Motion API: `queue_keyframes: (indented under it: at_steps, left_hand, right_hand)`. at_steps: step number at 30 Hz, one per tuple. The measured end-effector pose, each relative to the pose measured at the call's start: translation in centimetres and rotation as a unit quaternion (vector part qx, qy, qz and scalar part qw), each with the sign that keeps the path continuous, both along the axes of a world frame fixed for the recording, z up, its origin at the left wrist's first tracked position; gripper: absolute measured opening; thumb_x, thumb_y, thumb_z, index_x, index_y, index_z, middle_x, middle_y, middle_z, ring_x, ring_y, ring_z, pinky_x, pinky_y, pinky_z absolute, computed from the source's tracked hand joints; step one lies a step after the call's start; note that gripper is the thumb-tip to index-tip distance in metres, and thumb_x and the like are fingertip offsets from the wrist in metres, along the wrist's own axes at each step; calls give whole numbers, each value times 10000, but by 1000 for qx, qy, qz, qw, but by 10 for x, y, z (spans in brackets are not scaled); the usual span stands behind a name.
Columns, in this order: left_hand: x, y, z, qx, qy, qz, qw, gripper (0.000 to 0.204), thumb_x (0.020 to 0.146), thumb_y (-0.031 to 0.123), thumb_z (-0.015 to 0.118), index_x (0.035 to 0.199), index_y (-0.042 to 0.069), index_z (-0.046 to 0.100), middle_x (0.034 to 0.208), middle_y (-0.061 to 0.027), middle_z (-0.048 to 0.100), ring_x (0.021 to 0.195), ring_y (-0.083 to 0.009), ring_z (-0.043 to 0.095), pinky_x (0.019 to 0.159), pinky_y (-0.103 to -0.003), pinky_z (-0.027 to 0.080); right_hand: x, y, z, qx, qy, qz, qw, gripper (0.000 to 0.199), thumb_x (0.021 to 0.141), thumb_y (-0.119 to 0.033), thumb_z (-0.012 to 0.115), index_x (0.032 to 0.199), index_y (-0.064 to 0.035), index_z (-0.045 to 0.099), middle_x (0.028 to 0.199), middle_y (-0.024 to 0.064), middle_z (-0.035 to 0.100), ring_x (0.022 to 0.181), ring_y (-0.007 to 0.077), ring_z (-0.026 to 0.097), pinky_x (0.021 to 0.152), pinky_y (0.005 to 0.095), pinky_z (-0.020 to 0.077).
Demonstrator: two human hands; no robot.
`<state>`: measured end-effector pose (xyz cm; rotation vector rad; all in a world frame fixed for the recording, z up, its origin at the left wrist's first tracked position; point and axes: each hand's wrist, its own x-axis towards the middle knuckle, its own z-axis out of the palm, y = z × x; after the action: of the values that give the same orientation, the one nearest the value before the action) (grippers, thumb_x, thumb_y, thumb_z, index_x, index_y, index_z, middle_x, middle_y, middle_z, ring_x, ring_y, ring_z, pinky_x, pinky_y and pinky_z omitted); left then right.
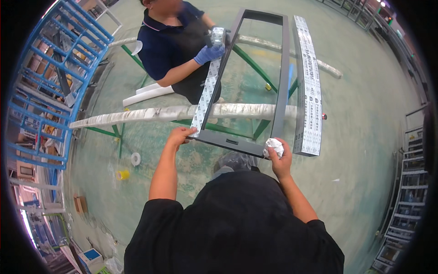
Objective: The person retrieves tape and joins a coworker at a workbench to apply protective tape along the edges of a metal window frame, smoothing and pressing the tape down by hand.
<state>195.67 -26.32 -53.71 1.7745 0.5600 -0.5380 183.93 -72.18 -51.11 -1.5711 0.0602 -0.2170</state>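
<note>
A long dark grey rectangular frame [281, 82] rests across padded supports in front of me. My left hand [179, 138] grips its near left corner, with the fingertips by the end of a printed white protective tape strip [208, 93]. My right hand [281, 160] holds a crumpled white wad [273, 147], paper or cloth, against the near right corner. Along the left side, a co-worker's blue-gloved hand [210, 54] is at a tape roll [218, 36], from which the strip runs along the frame towards me.
A bar covered in printed film [309, 86] lies to the right of the frame. Wrapped support beams [150, 115] stand on green legs [261, 129]. A blue rack [68, 55] is at left. A white roll [135, 159] and yellow roll [122, 175] lie on the floor.
</note>
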Motion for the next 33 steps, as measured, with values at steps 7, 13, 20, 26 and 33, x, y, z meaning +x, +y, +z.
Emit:
queue_keyframes:
  at_steps: [7, 13, 20, 26, 33]
  left_hand:
    - [25, 17, -4, 16, 20, -118, 993, 548, 822, 483, 967, 1061, 37, 758, 926, -39, 744, 830, -151, 671, 759, -334, 550]
    - [20, -15, 7, 313, -412, -147, 843, 901, 935, 406, 831, 1625, -31, 450, 1657, -325, 455, 1526, -433, 473, 1266, -521, 373]
    - [28, -61, 42, 332, -486, -397, 704, 962, 1028, 642, 619, 1678, -25, 378, 1790, -246, 287, 1671, -418, 248, 1356, -562, 186]
    - [39, -64, 32, 322, -473, -480, 664, 1009, 1024, 760, 522, 1680, 3, 403, 1806, -212, 274, 1683, -384, 229, 1369, -549, 155]
    - [42, -68, 33, 325, -468, -490, 660, 1025, 1002, 801, 508, 1686, 41, 424, 1811, -187, 281, 1695, -361, 205, 1375, -553, 117]
  right_hand:
    - [18, 20, -15, -35, -13, -69, 997, 359, 1006, -127, 792, 1325, -9, 677, 1121, 74, 761, 1002, 151, 721, 891, 311, 583]
    - [23, 34, -15, -84, -13, -130, 988, 323, 1012, -153, 793, 1283, -4, 700, 1080, 64, 762, 951, 135, 712, 865, 300, 581]
    - [37, 47, 6, -73, 59, -160, 983, 292, 1033, -208, 793, 1235, -14, 712, 993, 37, 763, 858, 113, 700, 762, 275, 559]
    - [52, 48, -6, -165, 83, -210, 960, 318, 990, -261, 833, 1149, -2, 738, 938, 70, 780, 833, 145, 709, 750, 325, 563]
    - [44, 51, -13, -188, -13, -231, 955, 305, 973, -248, 830, 1148, -12, 747, 961, 101, 793, 861, 183, 745, 787, 344, 580]
